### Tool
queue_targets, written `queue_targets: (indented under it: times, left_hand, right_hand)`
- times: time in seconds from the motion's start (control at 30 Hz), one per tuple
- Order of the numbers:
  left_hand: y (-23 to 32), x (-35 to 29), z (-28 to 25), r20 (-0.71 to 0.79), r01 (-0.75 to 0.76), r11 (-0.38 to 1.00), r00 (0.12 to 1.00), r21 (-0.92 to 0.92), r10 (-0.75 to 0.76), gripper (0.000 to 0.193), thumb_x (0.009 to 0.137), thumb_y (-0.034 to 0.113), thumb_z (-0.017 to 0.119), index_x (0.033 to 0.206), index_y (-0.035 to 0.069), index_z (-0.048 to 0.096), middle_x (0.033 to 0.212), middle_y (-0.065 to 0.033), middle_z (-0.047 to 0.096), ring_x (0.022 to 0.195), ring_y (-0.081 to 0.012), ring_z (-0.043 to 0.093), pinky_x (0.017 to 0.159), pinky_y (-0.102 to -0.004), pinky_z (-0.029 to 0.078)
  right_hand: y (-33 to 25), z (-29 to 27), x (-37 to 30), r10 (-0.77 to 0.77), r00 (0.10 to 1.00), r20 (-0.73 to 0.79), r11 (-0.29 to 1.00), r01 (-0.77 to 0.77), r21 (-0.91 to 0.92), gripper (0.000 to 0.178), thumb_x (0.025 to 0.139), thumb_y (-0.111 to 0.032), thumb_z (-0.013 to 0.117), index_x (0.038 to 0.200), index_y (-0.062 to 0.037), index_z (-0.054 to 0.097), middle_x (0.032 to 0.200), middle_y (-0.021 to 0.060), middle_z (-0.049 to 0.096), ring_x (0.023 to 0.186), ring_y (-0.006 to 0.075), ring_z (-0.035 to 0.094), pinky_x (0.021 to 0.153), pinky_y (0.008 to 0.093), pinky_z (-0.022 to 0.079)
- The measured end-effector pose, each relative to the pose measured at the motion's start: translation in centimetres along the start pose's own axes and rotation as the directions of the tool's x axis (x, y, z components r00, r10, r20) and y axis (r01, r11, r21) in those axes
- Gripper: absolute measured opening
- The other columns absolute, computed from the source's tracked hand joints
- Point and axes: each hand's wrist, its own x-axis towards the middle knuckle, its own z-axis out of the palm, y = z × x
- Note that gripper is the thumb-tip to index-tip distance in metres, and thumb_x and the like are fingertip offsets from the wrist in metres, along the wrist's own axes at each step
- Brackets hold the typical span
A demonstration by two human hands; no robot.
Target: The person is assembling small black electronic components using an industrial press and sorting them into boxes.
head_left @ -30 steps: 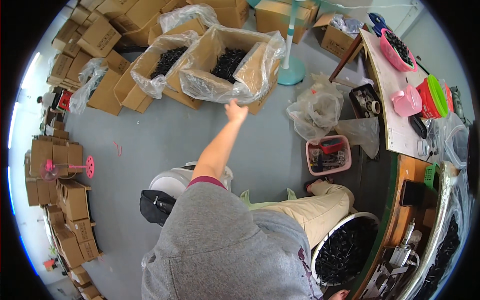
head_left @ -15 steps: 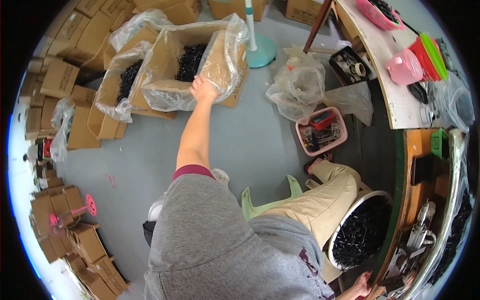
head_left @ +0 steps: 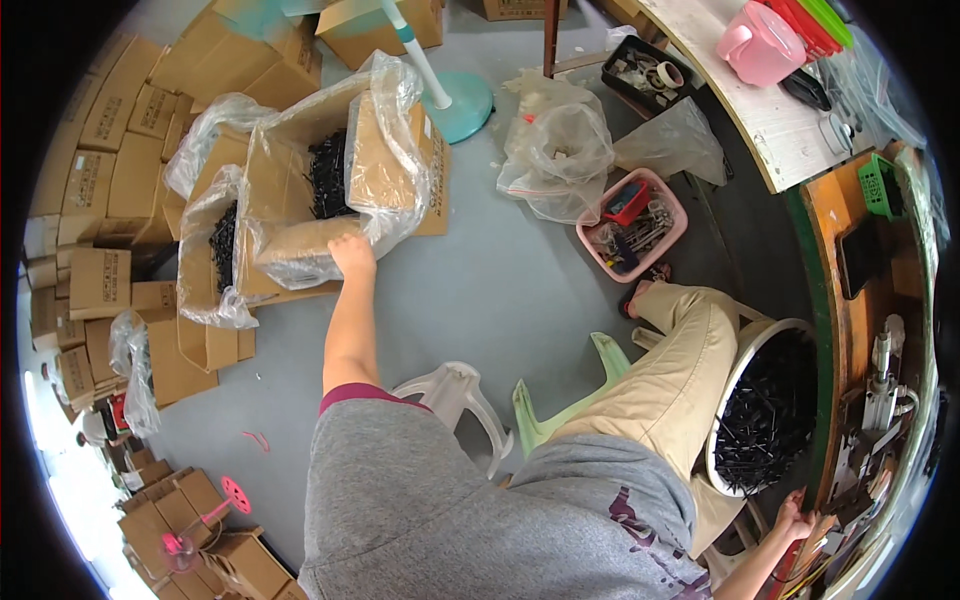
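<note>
My left hand (head_left: 352,255), arm stretched out, is closed over the near edge of an open cardboard box (head_left: 300,238). A clear plastic liner (head_left: 398,205) hangs over that box's sides, and small black parts (head_left: 329,175) lie inside. Down at the lower right, my right hand (head_left: 793,518) has its fingers curled on the front edge of the wooden workbench (head_left: 822,470). A round white tub (head_left: 716,455) full of slim black parts (head_left: 768,415) stands beside my leg, close to the right hand.
Another lined box (head_left: 205,285) adjoins on the left, with stacked cartons (head_left: 110,130) behind. A teal fan base (head_left: 462,108), plastic bags (head_left: 555,150) and a pink tool basin (head_left: 672,236) stand on the floor. Near me are a white chair (head_left: 455,385) and a green stool (head_left: 540,425).
My view has turned and shifted. The left hand, looser at the box's corner before, now closes over its near edge, and the box sits at a different angle. My right hand stays at the bench edge.
</note>
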Motion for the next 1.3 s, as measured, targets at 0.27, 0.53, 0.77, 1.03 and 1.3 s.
queue_targets:
  times: [0.27, 0.53, 0.77, 1.03, 1.3]
  left_hand:
    - [0.9, 2.2, 1.1, -0.048, -0.208, 0.971, 0.975, 0.120, 0.215, 0.019, 0.087, 0.019, 0.058, 0.092, 0.016, 0.076, 0.102, -0.0035, 0.071, 0.102, -0.0232, 0.062, 0.078, -0.0397, 0.049]
    - [-0.9, 2.4, 2.2, -0.069, -0.497, 0.868, 0.865, 0.010, 0.496, 0.013, 0.079, 0.009, 0.061, 0.082, 0.011, 0.073, 0.087, -0.0125, 0.072, 0.083, -0.0305, 0.071, 0.073, -0.0418, 0.057]
    - [1.2, -2.7, -0.4, 0.017, -0.660, 0.750, 0.750, -0.036, 0.661, 0.014, 0.077, 0.010, 0.061, 0.081, 0.012, 0.074, 0.087, -0.0124, 0.073, 0.087, -0.0290, 0.071, 0.077, -0.0402, 0.057]
    - [2.7, -10.8, -1.1, 0.114, -0.800, 0.592, 0.582, -0.103, 0.806, 0.010, 0.075, 0.014, 0.065, 0.079, 0.011, 0.073, 0.085, -0.0127, 0.072, 0.084, -0.0296, 0.070, 0.073, -0.0416, 0.056]
    - [6.6, -17.4, -3.4, 0.039, -0.878, 0.457, 0.457, -0.145, 0.889, 0.009, 0.070, 0.016, 0.068, 0.075, 0.010, 0.072, 0.080, -0.0109, 0.071, 0.081, -0.0291, 0.070, 0.072, -0.0410, 0.055]
  right_hand:
    - [-0.9, -1.1, 2.0, -0.045, 0.998, 0.048, 0.999, 0.045, -0.018, 0.051, 0.076, -0.019, 0.049, 0.120, 0.0061, 0.058, 0.119, 0.0269, 0.060, 0.108, 0.0425, 0.058, 0.085, 0.0509, 0.046]
    - [-0.9, -1.3, 2.1, -0.060, 0.995, 0.074, 0.997, 0.064, -0.041, 0.056, 0.079, -0.019, 0.047, 0.131, 0.0044, 0.050, 0.127, 0.0258, 0.056, 0.115, 0.0421, 0.054, 0.079, 0.0473, 0.044]
    - [-0.2, -0.9, 1.4, -0.057, 0.998, -0.009, 0.998, 0.057, 0.007, 0.061, 0.077, -0.016, 0.051, 0.133, 0.0075, 0.046, 0.133, 0.0302, 0.050, 0.122, 0.0456, 0.050, 0.089, 0.0531, 0.044]
    - [-0.3, -0.3, 1.7, -0.034, 0.996, 0.080, 0.999, 0.033, 0.024, 0.065, 0.073, -0.012, 0.055, 0.133, 0.0093, 0.043, 0.133, 0.0321, 0.047, 0.120, 0.0440, 0.049, 0.084, 0.0505, 0.042]
    - [0.1, -1.1, 2.6, 0.000, 0.997, 0.071, 0.993, -0.009, 0.117, 0.074, 0.058, -0.006, 0.064, 0.129, 0.0083, 0.046, 0.135, 0.0309, 0.045, 0.127, 0.0393, 0.042, 0.097, 0.0508, 0.038]
